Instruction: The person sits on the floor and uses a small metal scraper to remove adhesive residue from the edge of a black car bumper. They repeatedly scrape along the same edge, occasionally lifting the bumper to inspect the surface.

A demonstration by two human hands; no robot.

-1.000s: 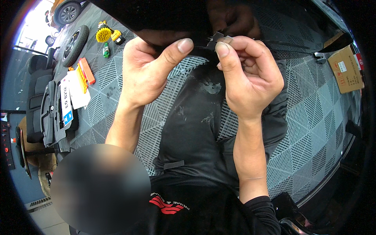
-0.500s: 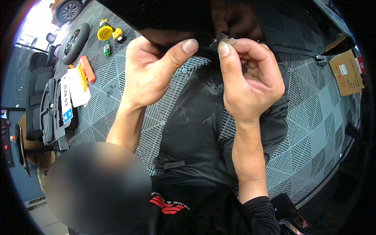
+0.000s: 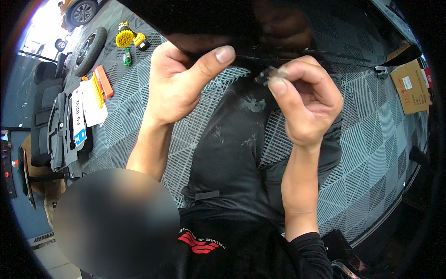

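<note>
A glossy black car body panel [image 3: 223, 23] fills the top of the view and mirrors my fingers. My left hand [image 3: 179, 79] holds its lower edge, thumb along the near side and the other fingers hidden behind it. Just below that edge, my right hand [image 3: 309, 95] pinches a small, thin, dark scrap [image 3: 266, 75] with a ragged outline between thumb and forefinger. The scrap looks like a bit of film; it is smeared by motion and appears apart from the panel. The remaining right fingers are curled in.
Grey grid tiles [image 3: 125, 102] cover the floor. Left lie a yellow brush on a cordless drill [image 3: 125, 38], a green bottle [image 3: 127, 57], a wheel [image 3: 90, 51], orange tools [image 3: 103, 83], a number plate [image 3: 78, 118] and car seats [image 3: 44, 100]. A cardboard box [image 3: 409, 88] stands right.
My right hand has moved down and to the right, away from the panel's edge, taking the dark scrap with it. My left hand has hardly shifted.
</note>
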